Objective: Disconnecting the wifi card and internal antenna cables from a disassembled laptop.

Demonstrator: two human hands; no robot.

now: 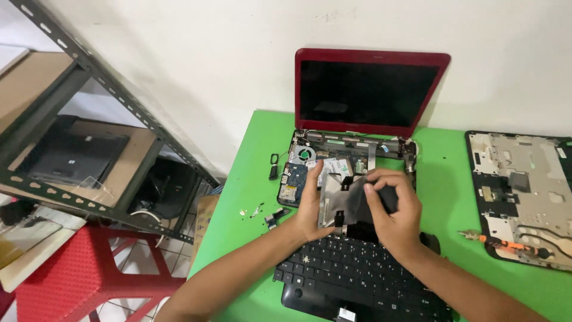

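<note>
Setting: a bright green bench (256,155) against a white wall, seen from above by the person working.
Held part: a thin, flat, silvery-grey metal plate (341,200) with small black tabs and cut-outs along its edges; it is lifted clear of the bench, tilted toward the viewer, above the opened laptop.
Left hand (311,209): closed on the plate's left edge, thumb on the front face and fingers behind, which seems to steady it.
Right hand (393,209): closed on the plate's right side, fingers curled over the top edge; gripping both sides likely keeps the thin sheet from bending.
Laptop base (342,158): lies open just behind the hands, with a round fan, a blue circuit board and cables exposed.
Screen (369,92): red-framed, dark, standing upright at the back, out of the way of the open base.
Keyboard (357,274): black, detached, lying flat under the forearms, nearest the viewer.
Cover panel (524,191): a grey inner shell lying flat well to the right, set apart from the work.
Screwdriver (494,240): orange-handled, resting at the panel's lower left edge, near the right hand.
Small parts (271,216): loose bits left of the base.
Shelf (89,149): metal rack leaning at left, above a red stool (89,268).
</note>
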